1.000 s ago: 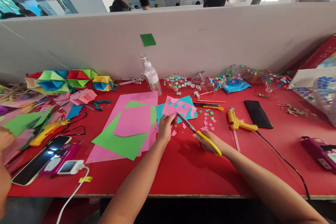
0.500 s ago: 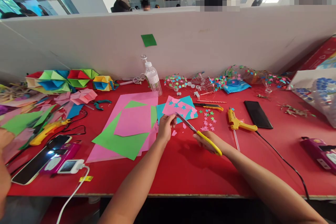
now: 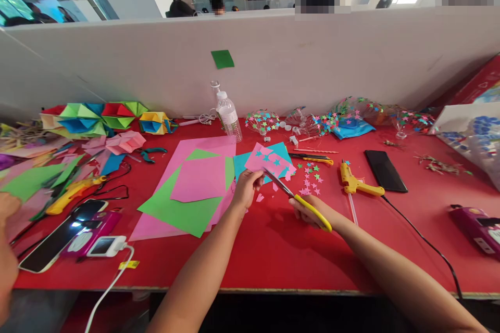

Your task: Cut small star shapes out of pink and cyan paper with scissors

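Pinching the lower edge of a pink paper piece [image 3: 260,157], the left hand [image 3: 247,190] works just in front of the blue sheet [image 3: 239,164], fingers curled inward and the forearm slanting up from the table's near edge. And there's the pink piece itself, lying partly over the blue sheet, star-shaped openings showing blue through it!

Over to the right hand [image 3: 307,209], in front of the blue sheet and to its right: it's wrapped firmly around the yellow handles of the scissors [image 3: 310,209], its forearm reaching in low and long from the right. The blades point away and leftward towards the blue sheet, tips right at the pink piece's lower edge; whether they're parted there, I can't tell.

Small paper stars [image 3: 315,168] lie scattered just right of the blue sheet, a utility knife [image 3: 318,159] close by. Further right of it, a yellow glue gun [image 3: 357,184], and beyond that a dark phone [image 3: 386,170]. Left of the blue sheet, a pink square [image 3: 198,179] tops larger green and pink sheets, all on the red table [image 3: 273,265].
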The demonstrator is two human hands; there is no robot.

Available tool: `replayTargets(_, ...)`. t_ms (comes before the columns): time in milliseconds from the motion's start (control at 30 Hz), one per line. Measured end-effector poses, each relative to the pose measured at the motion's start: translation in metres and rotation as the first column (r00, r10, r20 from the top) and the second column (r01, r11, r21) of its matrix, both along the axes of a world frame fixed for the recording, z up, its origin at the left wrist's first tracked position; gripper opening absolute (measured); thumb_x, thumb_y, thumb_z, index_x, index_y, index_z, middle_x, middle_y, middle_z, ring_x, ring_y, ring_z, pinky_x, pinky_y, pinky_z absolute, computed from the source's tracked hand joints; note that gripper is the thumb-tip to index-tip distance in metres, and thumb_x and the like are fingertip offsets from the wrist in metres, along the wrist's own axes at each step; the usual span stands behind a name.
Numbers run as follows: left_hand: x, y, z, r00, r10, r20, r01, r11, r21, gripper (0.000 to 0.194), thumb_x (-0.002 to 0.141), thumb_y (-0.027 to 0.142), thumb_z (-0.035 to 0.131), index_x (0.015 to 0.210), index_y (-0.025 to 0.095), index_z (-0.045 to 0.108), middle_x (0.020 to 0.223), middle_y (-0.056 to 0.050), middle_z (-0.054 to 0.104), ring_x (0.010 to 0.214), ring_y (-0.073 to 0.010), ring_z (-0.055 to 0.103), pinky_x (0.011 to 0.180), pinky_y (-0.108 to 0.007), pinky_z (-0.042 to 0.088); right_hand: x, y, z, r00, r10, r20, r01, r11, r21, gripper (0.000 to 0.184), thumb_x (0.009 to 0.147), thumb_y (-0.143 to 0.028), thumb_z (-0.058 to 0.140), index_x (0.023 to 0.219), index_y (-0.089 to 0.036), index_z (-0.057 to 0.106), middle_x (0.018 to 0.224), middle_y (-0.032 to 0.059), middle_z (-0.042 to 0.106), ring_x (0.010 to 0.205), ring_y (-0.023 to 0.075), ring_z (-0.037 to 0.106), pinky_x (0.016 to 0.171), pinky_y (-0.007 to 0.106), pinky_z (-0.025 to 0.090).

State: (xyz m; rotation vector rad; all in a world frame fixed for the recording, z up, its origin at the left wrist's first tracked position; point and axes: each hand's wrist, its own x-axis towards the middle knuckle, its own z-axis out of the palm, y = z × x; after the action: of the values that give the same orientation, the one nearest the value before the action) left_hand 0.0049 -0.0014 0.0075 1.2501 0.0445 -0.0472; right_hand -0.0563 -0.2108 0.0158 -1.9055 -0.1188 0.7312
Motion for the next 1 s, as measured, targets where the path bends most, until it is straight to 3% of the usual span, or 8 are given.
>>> replayTargets(467, 0.0008, -0.0004, -0.0011, 1.000, 0.006, -0.006, -0.006, 1.000, -0.012, 0.027, 0.065, 0.032, 0.067, 0.050, 0.017, 0.050, 0.042, 0.004, 0.045, 0.040, -0.0047, 0.037, 0.043, -0.022, 0.023, 0.0008, -0.0015, -0.0018, 1.000, -0.006, 0.027, 0.007, 0.999, -0.049, 0.056, 0.083, -0.070, 0.049, 0.063, -0.018, 0.047, 0.043, -0.0069, 0.037, 0.034, 0.0054, 0.034, 0.035, 0.019, 0.026)
replayTargets(1000, -0.0006, -0.0022, 0.0004, 1.000, -0.010, -0.006, 0.010, 0.999, -0.039, 0.022, 0.065, 0.033, 0.067, 0.056, 0.015, 0.058, 0.043, 0.004, 0.047, 0.041, -0.0056, 0.038, 0.042, -0.022, 0.026, 0.0013, -0.0025, 0.0000, 1.000, -0.013, 0.029, 0.014, 0.999, -0.045, 0.056, 0.082, -0.071, 0.050, 0.062, -0.019, 0.046, 0.042, -0.0075, 0.034, 0.034, 0.0056, 0.033, 0.034, 0.019, 0.025)
